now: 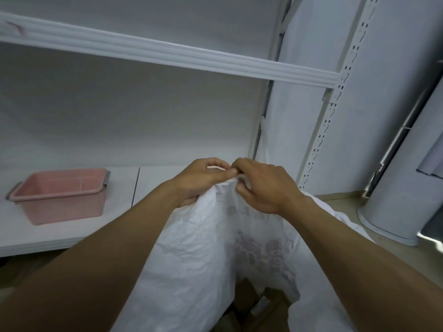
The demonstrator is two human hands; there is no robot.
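White bag [203,248]: hangs below both my hands (long axis vertical).
Left hand [199,180]: fingers curled, pinching its top edge.
Right hand [261,188]: same pinch, just beside my left.

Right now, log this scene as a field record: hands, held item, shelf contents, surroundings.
left hand: grips the top edge of the white plastic bag
right hand: pinches the same edge, fingertips close to the left hand's
bag state: crumpled, hanging below the hands, with faint print on its side
pink basket: upright on the lower shelf, left of the hands, no contents visible
upper shelf: white, its front edge overhead
slotted upright: right of the shelves
cardboard boxes: below the bag, partly hidden
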